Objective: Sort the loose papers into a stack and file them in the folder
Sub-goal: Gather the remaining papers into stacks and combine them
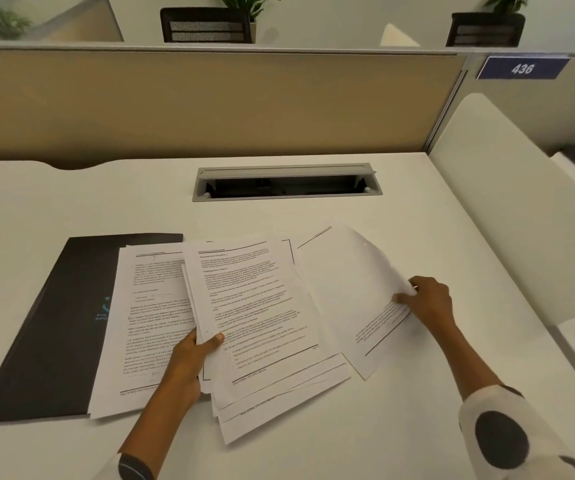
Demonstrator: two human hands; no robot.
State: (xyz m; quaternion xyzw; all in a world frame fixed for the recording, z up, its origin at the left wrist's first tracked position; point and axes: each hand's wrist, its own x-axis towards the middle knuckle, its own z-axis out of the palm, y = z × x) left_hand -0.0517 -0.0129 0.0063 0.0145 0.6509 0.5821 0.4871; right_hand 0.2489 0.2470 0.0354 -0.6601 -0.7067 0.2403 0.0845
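Black folder (47, 327) lies closed; left hand (189, 362) grips unsquared stack (258, 327), right hand (428, 299) pinches a stray sheet (348, 292); filing outstanding.

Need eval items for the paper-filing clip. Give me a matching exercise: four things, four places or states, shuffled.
Things:
1. black folder
2. left hand
3. right hand
4. desk cable hatch

States:
A. lid raised, open
B. grips the fanned middle stack
C. closed, flat, partly under a page
D. pinches the edge of a separate sheet

Pairs: 1-C, 2-B, 3-D, 4-A
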